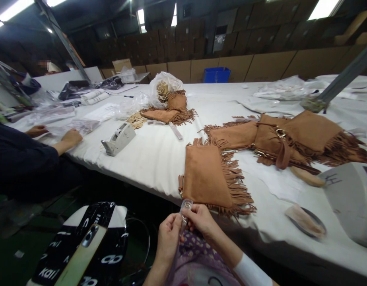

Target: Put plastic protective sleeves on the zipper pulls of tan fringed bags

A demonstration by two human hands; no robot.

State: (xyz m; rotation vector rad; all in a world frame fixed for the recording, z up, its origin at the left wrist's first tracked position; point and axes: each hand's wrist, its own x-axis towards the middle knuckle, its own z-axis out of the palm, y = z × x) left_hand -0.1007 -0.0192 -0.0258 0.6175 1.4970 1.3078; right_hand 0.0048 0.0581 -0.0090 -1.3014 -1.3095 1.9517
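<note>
My left hand (169,234) and my right hand (199,218) are close together at the table's front edge, both pinching a small clear plastic packet (187,204). Gold-coloured metal shows through the plastic; its exact kind is too small to make out. Just beyond my fingers lies a flat tan suede pouch (207,171) with long fringe down its right side and a zip pull at its left corner. Further right, more tan fringed bags (275,139) are piled up, with a strap and metal rings showing.
A grey tape dispenser (119,138) stands left on the white-covered table (159,159). Behind it are fringed pieces (162,115) and a plastic bag (165,85). At right are a dish (307,222) and a grey machine. A co-worker's hand (71,139) handles plastic at left.
</note>
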